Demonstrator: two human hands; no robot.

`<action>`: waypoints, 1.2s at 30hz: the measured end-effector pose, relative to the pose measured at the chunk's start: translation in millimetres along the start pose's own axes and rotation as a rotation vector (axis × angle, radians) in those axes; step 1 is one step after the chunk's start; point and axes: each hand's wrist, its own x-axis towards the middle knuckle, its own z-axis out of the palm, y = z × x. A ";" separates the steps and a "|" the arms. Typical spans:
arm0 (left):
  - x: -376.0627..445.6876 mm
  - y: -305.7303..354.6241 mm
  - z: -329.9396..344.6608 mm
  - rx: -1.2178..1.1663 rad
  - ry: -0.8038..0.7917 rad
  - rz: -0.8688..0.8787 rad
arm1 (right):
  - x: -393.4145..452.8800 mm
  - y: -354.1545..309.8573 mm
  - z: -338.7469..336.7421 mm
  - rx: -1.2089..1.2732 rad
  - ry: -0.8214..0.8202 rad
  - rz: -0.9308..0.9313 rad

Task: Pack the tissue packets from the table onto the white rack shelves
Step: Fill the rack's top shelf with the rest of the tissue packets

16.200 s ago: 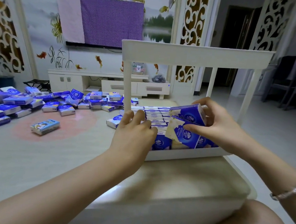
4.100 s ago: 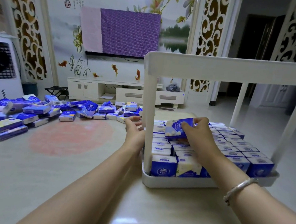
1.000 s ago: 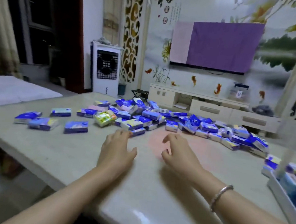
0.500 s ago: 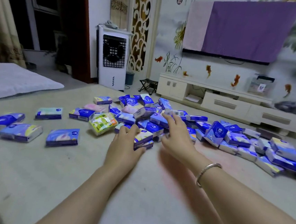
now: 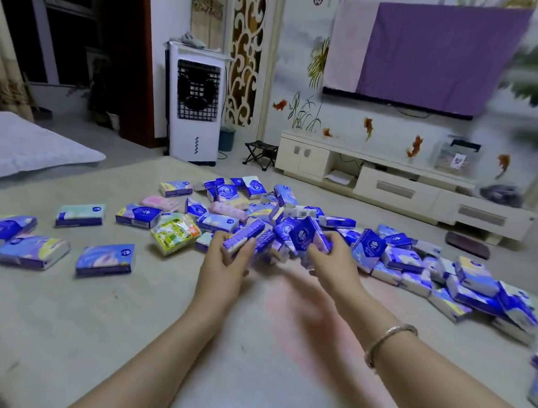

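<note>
Pale stone surface, bare nearest the viewer | left hand grips a blue packet, right hand grips another packet, both lifted, likely gathering a batch for the rack | behind them the tissue pile lies loose | rack not in view.
</note>
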 end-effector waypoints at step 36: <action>-159.3 291.5 272.0 0.073 -0.996 0.157 | -148.6 -135.1 -401.6 0.180 -0.092 -0.116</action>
